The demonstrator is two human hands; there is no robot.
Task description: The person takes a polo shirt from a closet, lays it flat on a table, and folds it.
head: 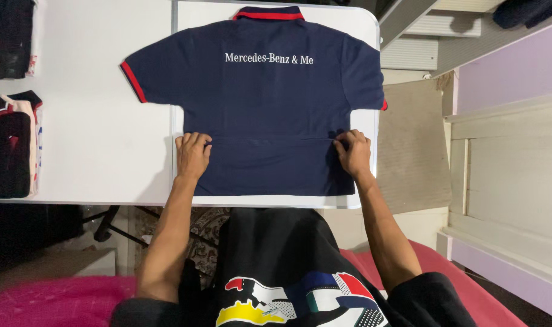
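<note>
Right now your navy blue short-sleeved polo shirt with red collar and cuff trim lies back-up and flat on the white folding table, collar away from you. Its lower part is turned up into a fold running between your hands. Your left hand rests palm-down on the fold's left end, fingers curled and pinching the cloth edge. Your right hand grips the right end, fingers bunched together on the fabric. Folded dark garments sit stacked at the table's far left.
</note>
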